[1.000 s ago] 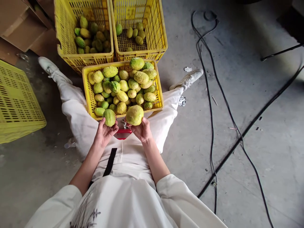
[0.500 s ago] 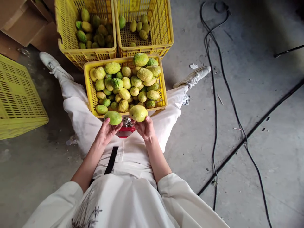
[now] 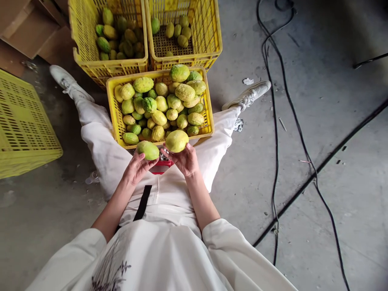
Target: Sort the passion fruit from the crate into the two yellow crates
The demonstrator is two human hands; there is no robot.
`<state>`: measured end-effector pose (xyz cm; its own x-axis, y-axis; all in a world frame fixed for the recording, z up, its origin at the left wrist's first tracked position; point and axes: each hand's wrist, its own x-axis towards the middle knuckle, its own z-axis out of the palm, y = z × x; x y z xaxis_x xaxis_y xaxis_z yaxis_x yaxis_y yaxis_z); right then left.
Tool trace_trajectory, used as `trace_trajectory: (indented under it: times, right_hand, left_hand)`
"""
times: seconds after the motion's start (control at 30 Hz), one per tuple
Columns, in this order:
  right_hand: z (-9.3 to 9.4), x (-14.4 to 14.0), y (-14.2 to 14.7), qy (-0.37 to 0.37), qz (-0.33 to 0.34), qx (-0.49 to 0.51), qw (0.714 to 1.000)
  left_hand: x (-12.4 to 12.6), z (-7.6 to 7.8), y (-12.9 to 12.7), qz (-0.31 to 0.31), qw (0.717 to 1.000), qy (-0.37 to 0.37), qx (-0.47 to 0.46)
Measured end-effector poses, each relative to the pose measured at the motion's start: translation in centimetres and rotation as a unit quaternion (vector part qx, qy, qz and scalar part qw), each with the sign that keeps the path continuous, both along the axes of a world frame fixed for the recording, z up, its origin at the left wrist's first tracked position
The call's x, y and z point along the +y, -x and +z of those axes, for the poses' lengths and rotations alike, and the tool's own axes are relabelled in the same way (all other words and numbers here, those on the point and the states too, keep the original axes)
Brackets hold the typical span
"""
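I sit on the floor with a yellow crate between my legs, heaped with green-yellow bumpy fruits. My left hand holds a smaller green fruit just below the crate's near rim. My right hand holds a larger yellow-green fruit beside it. A red object with a bit of metal lies on my lap between the two hands, mostly hidden.
Two more yellow crates stand behind: the left crate is partly filled with fruits, the right crate holds several. An upturned yellow crate sits at far left, cardboard beyond it. Black cables run across the concrete floor at right.
Both hands turned their fruits: the left fruit now lies sideways and lower, the right one was rolled in the fingers. The view shifted slightly.
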<state>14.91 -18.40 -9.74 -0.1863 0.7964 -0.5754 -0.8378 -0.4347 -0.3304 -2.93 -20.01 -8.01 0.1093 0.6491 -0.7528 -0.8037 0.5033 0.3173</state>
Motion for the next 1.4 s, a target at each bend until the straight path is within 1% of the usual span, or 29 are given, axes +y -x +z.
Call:
trace_trajectory:
  times: [0.07, 0.2, 0.3, 0.4, 0.5, 0.63, 0.73, 0.87, 1.0, 1.17, 1.3, 1.4]
  right_hand:
    - [0.0, 0.0, -0.1, 0.006, 0.006, 0.007, 1.000]
    - [0.0, 0.2, -0.2, 0.012, 0.039, 0.029, 0.999]
    - [-0.1, 0.3, 0.0, -0.001, 0.045, 0.033, 0.998]
    - [-0.2, 0.1, 0.1, -0.023, 0.041, 0.034, 0.998]
    - [-0.3, -0.2, 0.1, -0.016, 0.038, 0.027, 0.999]
    - [-0.4, -0.2, -0.2, -0.013, 0.044, 0.032, 0.998]
    - [-0.6, 0.0, -0.3, -0.007, 0.035, 0.044, 0.998]
    - [-0.9, 0.1, -0.3, 0.021, 0.004, 0.047, 0.999]
    - [-1.2, -0.1, -0.4, 0.011, -0.017, 0.036, 0.999]
    - [-1.4, -0.1, -0.4, -0.006, -0.007, 0.045, 0.999]
    - [-1.2, 0.0, -0.4, -0.014, -0.008, 0.051, 0.999]
    - [-1.0, 0.0, -0.4, -0.013, -0.012, 0.051, 0.999]
  left_hand:
    - [0.2, 0.0, 0.0, -0.003, 1.000, 0.007, -0.023]
    - [0.5, 0.3, 0.0, 0.002, 0.998, 0.007, -0.059]
    - [0.5, 0.5, 0.0, 0.008, 0.999, 0.020, -0.050]
    - [0.5, 0.5, -0.2, -0.006, 0.998, 0.043, -0.042]
    - [0.5, 0.5, -0.3, -0.007, 0.997, 0.057, -0.046]
    - [0.6, 0.4, -0.2, 0.013, 0.998, 0.052, -0.035]
    - [0.5, 0.3, 0.0, 0.022, 0.998, 0.054, -0.029]
    - [0.5, 0.2, 0.1, 0.024, 0.997, 0.063, -0.023]
    - [0.6, -0.1, 0.0, 0.020, 0.998, 0.051, -0.021]
    - [0.4, -0.3, 0.2, -0.012, 0.999, 0.045, -0.009]
    - [0.3, -0.2, 0.2, -0.017, 1.000, 0.021, -0.012]
    - [0.4, -0.4, 0.3, -0.006, 0.999, 0.032, -0.013]
